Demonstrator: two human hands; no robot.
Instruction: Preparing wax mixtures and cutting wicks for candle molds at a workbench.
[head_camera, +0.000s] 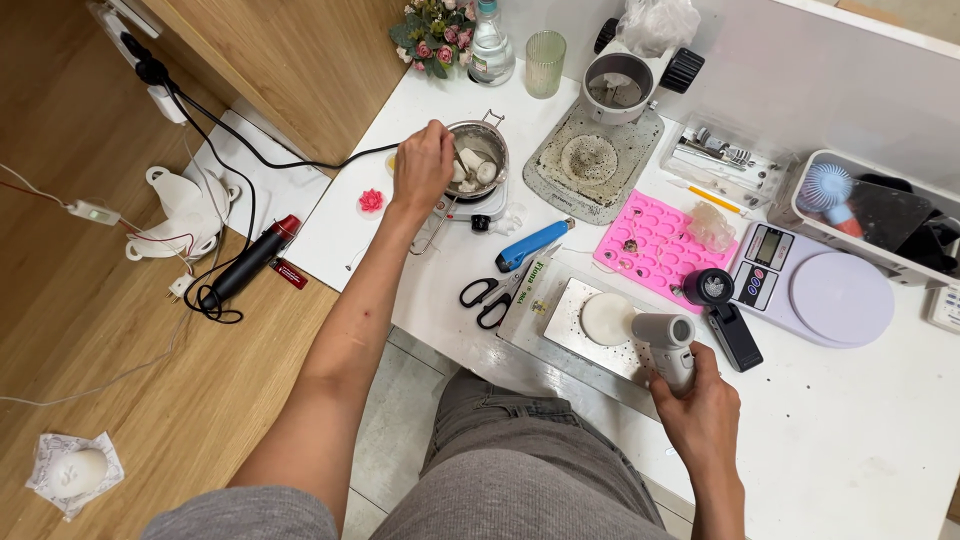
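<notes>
My left hand (422, 165) reaches to a small metal pot (480, 150) on a little hot plate (478, 208) and grips a thin stirrer whose tip is in the pot among white lumps. My right hand (700, 400) grips a grey handheld heat tool (668, 340), its round nozzle pointing at a white disc (607, 318) lying on a speckled metal tray (572, 330) at the table's near edge.
Black scissors (487, 297) and a blue cutter (533, 245) lie beside the tray. A pink silicone mould (655, 245), a digital scale (815, 285), a black tool (722, 310), a grey pitted slab (590, 160) and a small grinder pot (618, 85) fill the white table. A black heat gun (248, 265) lies on the left.
</notes>
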